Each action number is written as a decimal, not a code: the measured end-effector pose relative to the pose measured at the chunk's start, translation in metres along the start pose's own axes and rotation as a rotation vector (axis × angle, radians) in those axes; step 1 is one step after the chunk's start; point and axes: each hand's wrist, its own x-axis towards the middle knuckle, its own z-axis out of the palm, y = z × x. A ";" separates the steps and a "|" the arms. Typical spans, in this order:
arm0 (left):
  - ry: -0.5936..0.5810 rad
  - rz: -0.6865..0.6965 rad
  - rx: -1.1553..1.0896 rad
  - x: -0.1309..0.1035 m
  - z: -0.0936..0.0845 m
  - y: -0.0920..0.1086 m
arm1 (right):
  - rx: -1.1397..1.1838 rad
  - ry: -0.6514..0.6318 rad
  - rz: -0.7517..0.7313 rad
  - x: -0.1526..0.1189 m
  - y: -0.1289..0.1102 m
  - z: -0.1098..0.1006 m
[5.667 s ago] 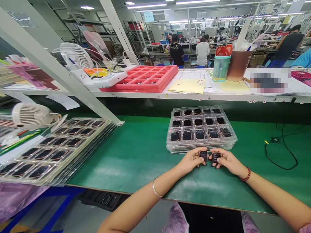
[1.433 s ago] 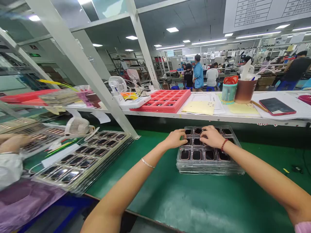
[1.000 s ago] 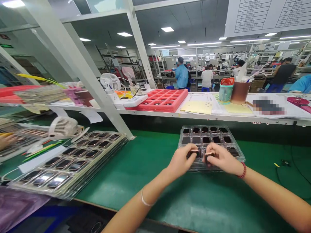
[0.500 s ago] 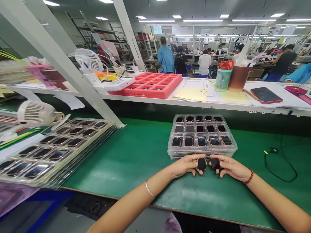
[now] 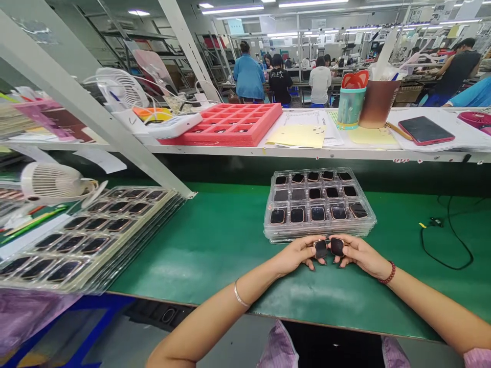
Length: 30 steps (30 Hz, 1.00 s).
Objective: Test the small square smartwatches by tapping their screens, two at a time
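Note:
My left hand (image 5: 301, 253) pinches a square black-faced watch case (image 5: 320, 249) with a gold-coloured rim. Beside it, my right hand (image 5: 358, 254) holds a second watch case (image 5: 337, 247) of the same kind between thumb and fingers. The two cases are close together, faces toward me, just above the green tabletop. Right behind my hands lies a stack of clear plastic trays (image 5: 320, 232); the top one carries rows of similar watch cases (image 5: 317, 213). Two cells in its middle row look greyer than the others.
To the left, more stacked trays (image 5: 111, 236) hold watch cases, with a white fan (image 5: 53, 181) behind. A slanted white post (image 5: 115, 122) rises there. On the shelf are a red foam tray (image 5: 230, 125), papers, cups (image 5: 351, 107) and a phone (image 5: 425, 130). A black cable (image 5: 447, 265) lies right.
Both hands have brought their watch cases closer together, and the left case is now tilted. The whole view has shifted slightly as my head moved.

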 end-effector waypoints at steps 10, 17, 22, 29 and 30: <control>0.125 0.004 0.167 0.004 0.006 -0.008 | -0.234 0.019 -0.105 -0.001 0.006 0.006; 0.155 0.027 0.199 0.003 0.008 -0.008 | -0.226 0.026 -0.093 -0.003 0.002 0.008; 0.165 0.025 0.206 0.002 0.009 -0.006 | -0.204 0.086 -0.069 -0.002 0.001 0.007; 0.170 0.023 0.188 0.002 0.011 -0.003 | -0.234 0.069 -0.098 -0.003 -0.001 0.009; 0.172 0.029 0.175 0.002 0.012 -0.003 | -0.244 0.076 -0.093 -0.003 -0.001 0.010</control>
